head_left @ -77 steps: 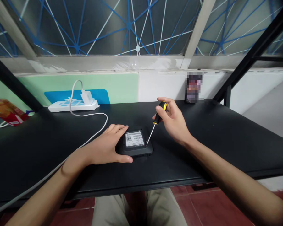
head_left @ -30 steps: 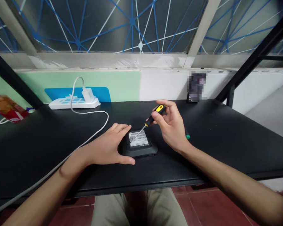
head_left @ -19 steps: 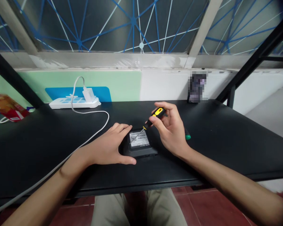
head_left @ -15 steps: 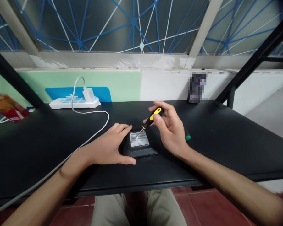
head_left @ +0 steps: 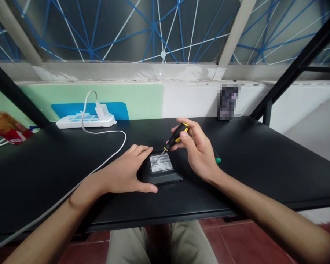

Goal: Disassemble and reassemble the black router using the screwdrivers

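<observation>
A small black box-like device (head_left: 165, 178) with sloped sides and a white printed label lies on the black table. My left hand (head_left: 126, 169) braces its left side, fingers along the back corner and thumb at the front edge. Between the thumb and fingers of my right hand (head_left: 200, 152) is a black-and-yellow screwdriver (head_left: 176, 137). Its thin shaft slants down to the left, across the label, and the tip meets the device near the label's left edge. Whether a screw sits under the tip is too small to see. A green-tipped tool (head_left: 217, 160) is partly hidden behind my right hand.
A white power strip (head_left: 85, 121) with a plugged-in charger stands at the back. Its white cable (head_left: 110, 158) runs across the table's left side. A drink bottle (head_left: 9, 126) lies far left. A blurred dark phone-like object (head_left: 227, 102) leans against the wall.
The screwdriver handle has rotated in my right fingers, its yellow patch now facing more to the side. My left hand and the device keep their places; the view has shifted slightly.
</observation>
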